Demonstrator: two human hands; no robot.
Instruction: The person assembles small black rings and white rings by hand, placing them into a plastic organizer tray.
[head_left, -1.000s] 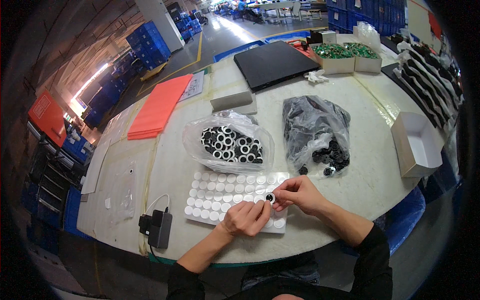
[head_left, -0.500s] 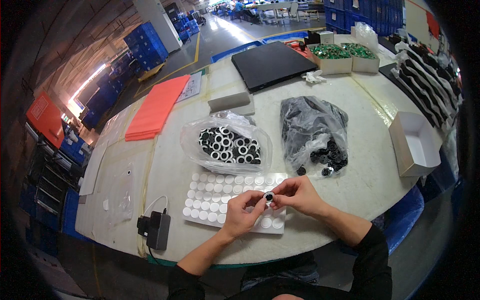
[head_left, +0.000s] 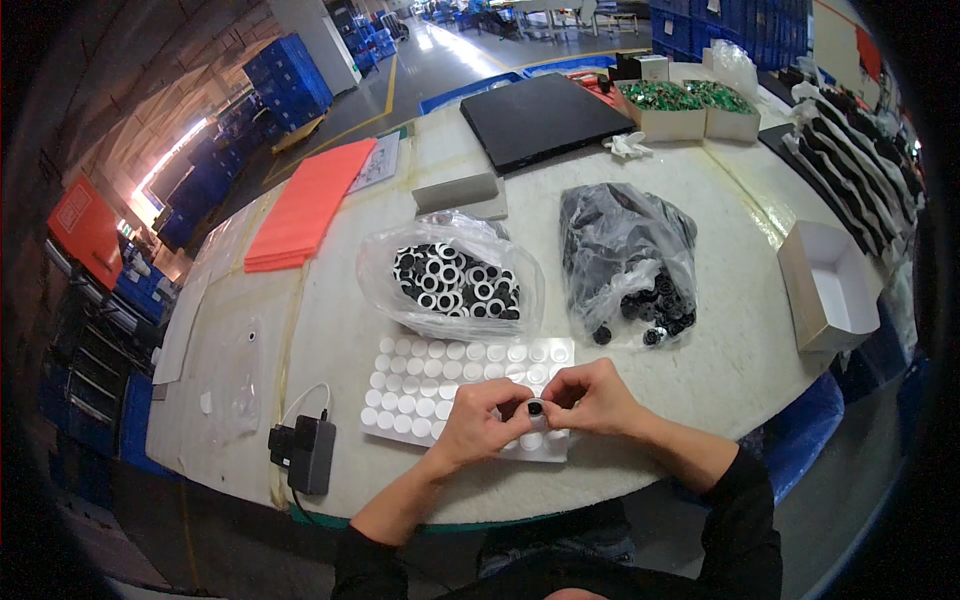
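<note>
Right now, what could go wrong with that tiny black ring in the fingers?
The small black ring is pinched between the left hand and right hand near the table's edge, so it might slip and roll off. The open clear bag of rings and black bag could spill if bumped.

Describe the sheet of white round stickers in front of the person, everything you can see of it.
The sticker sheet is a flat, pale rectangle lying on the white table near its front edge, just below the clear bag of black and white rings. It carries tidy rows of small white round pads, looking like foam or paper. Both hands hover over its lower right corner, hiding some pads, and pinch a small black ring there. A black charger sits to its left.
</note>
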